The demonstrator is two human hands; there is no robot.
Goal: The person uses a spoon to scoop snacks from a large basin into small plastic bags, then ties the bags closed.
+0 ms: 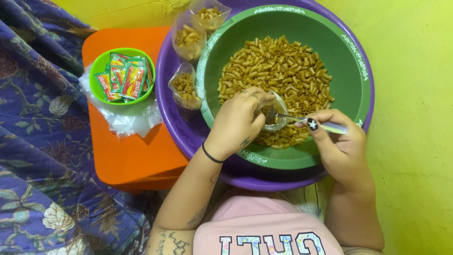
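Observation:
A green basin [349, 89] holds a heap of orange-brown macaroni snacks [278, 71]. It sits inside a wider purple basin [179, 127]. My left hand [236, 123] holds a small clear plastic bag [276, 115] open over the snacks near the basin's front. My right hand [337, 141] grips a metal spoon [302, 120] by its handle, with the bowl of the spoon in the bag's mouth.
Three filled clear bags [186, 89] stand in the purple basin's left side. A small green bowl of red and green sachets [123, 75] sits on crumpled clear plastic [127, 118] on an orange stool [127, 156]. Blue floral cloth [33, 141] lies left; yellow floor [415, 141] right.

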